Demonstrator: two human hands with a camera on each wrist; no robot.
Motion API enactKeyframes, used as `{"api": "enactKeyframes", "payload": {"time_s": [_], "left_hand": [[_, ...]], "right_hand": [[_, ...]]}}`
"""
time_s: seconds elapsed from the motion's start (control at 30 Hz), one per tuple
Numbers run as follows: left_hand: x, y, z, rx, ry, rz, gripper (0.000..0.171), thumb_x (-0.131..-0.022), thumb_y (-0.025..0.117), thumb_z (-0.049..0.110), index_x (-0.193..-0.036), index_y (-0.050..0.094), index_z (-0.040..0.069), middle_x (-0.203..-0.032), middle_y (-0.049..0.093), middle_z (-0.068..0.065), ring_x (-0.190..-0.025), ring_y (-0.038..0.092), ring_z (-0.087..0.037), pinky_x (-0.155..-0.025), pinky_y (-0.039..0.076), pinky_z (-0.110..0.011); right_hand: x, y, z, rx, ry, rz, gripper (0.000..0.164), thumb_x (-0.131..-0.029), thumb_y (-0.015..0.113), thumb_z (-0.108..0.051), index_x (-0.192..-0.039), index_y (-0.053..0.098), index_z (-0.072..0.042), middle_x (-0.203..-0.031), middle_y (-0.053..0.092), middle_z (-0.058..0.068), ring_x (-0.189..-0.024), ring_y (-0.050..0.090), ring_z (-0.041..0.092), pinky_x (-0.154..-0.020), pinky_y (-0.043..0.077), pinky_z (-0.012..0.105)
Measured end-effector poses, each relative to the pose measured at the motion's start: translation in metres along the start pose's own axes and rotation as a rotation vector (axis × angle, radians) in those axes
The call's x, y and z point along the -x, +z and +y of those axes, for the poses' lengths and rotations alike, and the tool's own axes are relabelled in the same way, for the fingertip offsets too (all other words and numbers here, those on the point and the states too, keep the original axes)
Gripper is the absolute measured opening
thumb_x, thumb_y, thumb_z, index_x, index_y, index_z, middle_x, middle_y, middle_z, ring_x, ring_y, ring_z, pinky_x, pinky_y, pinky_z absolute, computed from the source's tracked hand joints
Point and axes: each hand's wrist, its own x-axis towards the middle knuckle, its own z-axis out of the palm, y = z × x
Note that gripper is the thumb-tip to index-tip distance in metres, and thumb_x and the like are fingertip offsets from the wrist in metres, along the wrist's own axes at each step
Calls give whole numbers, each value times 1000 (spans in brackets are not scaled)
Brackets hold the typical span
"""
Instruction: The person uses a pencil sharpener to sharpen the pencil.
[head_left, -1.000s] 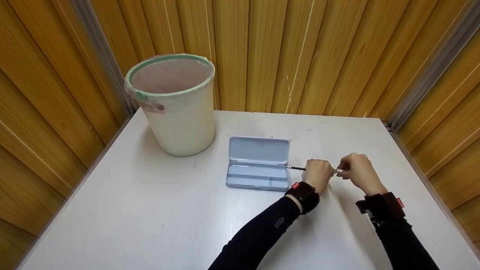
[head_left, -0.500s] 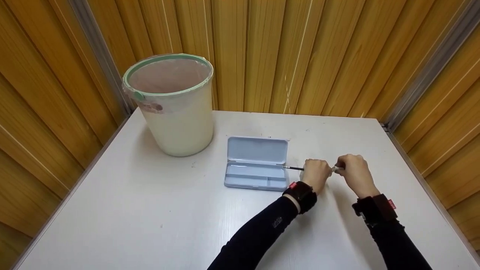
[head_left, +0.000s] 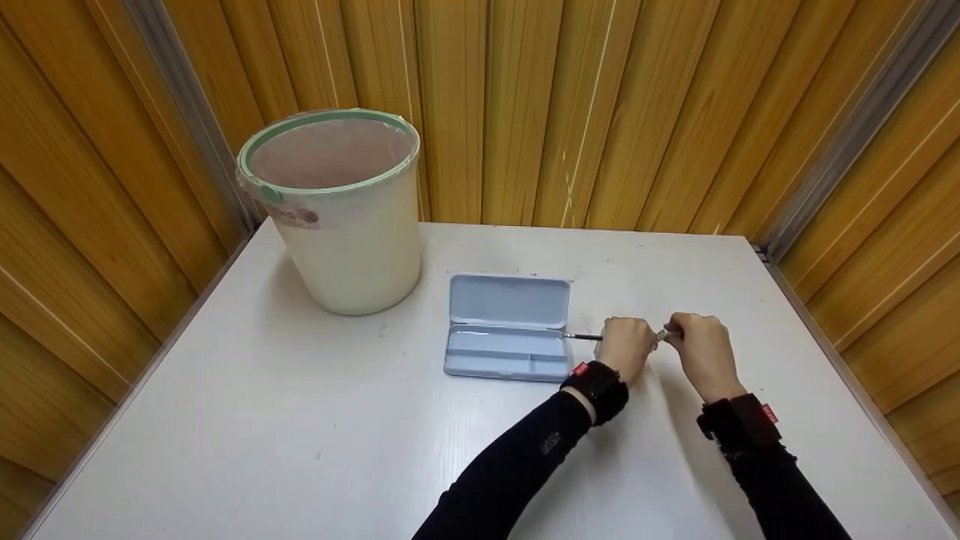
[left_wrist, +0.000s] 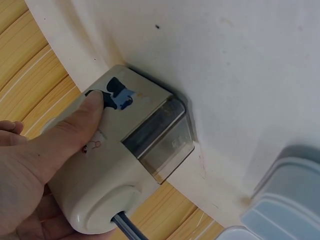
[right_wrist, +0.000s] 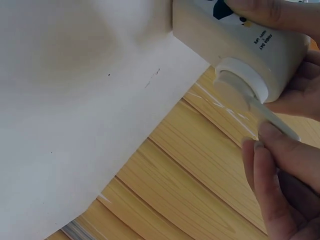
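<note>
My left hand (left_wrist: 45,160) grips a cream hand-crank pencil sharpener (left_wrist: 107,167) with cartoon prints, thumb on top and fingers underneath. A clear shavings drawer (left_wrist: 167,137) shows at its side. From the hole in its front sticks a dark pencil (head_left: 583,337), whose other end reaches the edge of the open blue pencil case (head_left: 510,301). On the opposite side, my right hand (right_wrist: 282,182) pinches the end of the sharpener's crank handle (right_wrist: 272,119) between thumb and fingers. In the head view the left hand hides most of the sharpener.
The pencil case lies open with its lid back, showing tray compartments. A cream bin (head_left: 352,247) with a green rim and plastic liner stands at the back left of the white table (head_left: 315,420). Wood-patterned panels (head_left: 517,112) close off the back and sides.
The head view has shifted slightly. My right hand and the crank end have moved a little to the left, towards the left hand. The left hand keeps its grip on the pencil sharpener.
</note>
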Motion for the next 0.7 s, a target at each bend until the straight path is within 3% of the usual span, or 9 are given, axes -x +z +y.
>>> {"api": "enactKeyframes", "payload": {"time_s": [0.23, 0.7], "left_hand": [[2, 3, -1, -8, 0, 46, 20, -92, 54, 43, -86, 72, 40, -82, 69, 22, -71, 63, 2, -59, 47, -17], [3, 4, -2, -64, 17, 70, 19, -93, 53, 37, -87, 71, 38, -82, 68, 23, -68, 59, 4, -57, 46, -17]], "right_hand": [[-10, 0, -1, 10, 17, -30, 8, -76, 76, 6, -77, 68, 8, -77, 70, 26, -69, 67, 42, -65, 51, 53], [-29, 15, 10, 27, 6, -30, 5, -77, 73, 8, -78, 69, 10, -77, 69, 28, -70, 65, 46, -68, 51, 55]]}}
